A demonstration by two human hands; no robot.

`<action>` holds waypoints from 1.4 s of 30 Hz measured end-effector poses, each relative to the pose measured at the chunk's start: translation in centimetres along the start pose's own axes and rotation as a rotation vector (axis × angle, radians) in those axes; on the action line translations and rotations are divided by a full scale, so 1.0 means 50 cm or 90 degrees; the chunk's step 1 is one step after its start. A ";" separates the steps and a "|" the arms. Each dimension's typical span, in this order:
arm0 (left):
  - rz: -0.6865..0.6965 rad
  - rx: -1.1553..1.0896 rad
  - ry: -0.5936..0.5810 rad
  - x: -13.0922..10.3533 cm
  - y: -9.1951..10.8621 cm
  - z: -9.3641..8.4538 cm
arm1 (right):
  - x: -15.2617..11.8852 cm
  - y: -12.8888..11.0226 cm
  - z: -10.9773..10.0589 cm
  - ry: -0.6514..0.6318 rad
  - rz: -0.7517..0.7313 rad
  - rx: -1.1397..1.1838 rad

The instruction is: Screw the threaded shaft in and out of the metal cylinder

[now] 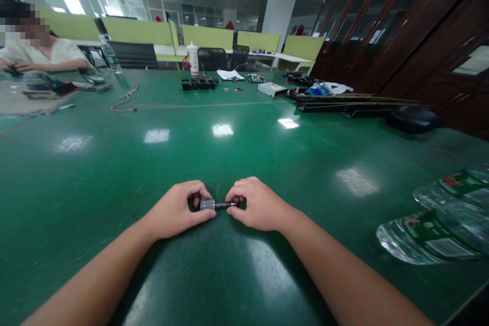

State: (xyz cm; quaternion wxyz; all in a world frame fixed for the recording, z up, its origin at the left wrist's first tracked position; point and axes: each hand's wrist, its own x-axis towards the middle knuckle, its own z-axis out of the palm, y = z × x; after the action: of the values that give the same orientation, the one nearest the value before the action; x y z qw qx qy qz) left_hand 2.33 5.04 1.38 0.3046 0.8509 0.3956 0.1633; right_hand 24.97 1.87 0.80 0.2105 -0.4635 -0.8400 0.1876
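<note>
Low over the green table (183, 158), both hands meet at a small metal cylinder with a thin dark shaft (208, 205); its exact kind is unclear. My left hand (179, 210) is closed, thumb and fingers around the thick silver end at the left. At the other end, the thumb and fingertips of my right hand (257, 205) pinch the tip of the shaft. The piece lies roughly level between the hands. Fingers partly cover both of its ends.
Two clear water bottles (431, 237) with green labels lie at the right. Farther back are long dark bars (344, 103), a black tray (198, 83), a white bottle (192, 59) and a cord (126, 99). Another person (42, 56) sits at the far left.
</note>
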 end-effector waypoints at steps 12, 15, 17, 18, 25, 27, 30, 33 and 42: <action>-0.002 0.003 0.003 -0.001 0.002 0.000 | -0.002 0.008 -0.007 -0.007 -0.020 0.019; 0.000 -0.004 0.006 -0.001 0.002 0.000 | -0.004 0.012 -0.009 -0.009 -0.018 0.030; -0.002 -0.003 0.005 -0.001 0.003 0.000 | -0.005 0.016 -0.013 -0.008 -0.007 0.032; -0.004 -0.002 0.004 0.000 0.003 0.000 | -0.006 0.019 -0.016 -0.010 0.001 0.034; -0.008 -0.007 0.000 0.000 0.002 -0.001 | -0.011 0.043 -0.040 0.011 0.129 -0.005; -0.010 -0.007 -0.002 -0.001 0.003 -0.002 | -0.011 0.044 -0.043 0.002 0.133 0.003; -0.014 -0.009 -0.004 -0.001 0.004 -0.002 | -0.011 0.039 -0.041 -0.019 0.100 0.026; -0.015 -0.013 -0.002 -0.001 0.004 -0.001 | -0.008 0.029 -0.029 -0.012 0.071 0.046; 0.011 -0.027 -0.015 -0.002 -0.003 0.000 | 0.005 -0.005 0.024 0.033 0.014 0.118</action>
State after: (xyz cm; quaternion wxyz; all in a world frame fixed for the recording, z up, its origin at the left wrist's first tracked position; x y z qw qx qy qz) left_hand 2.19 5.04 1.28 0.3259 0.8494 0.3811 0.1644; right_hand 24.05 1.83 -0.05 0.2722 -0.4560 -0.8082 0.2546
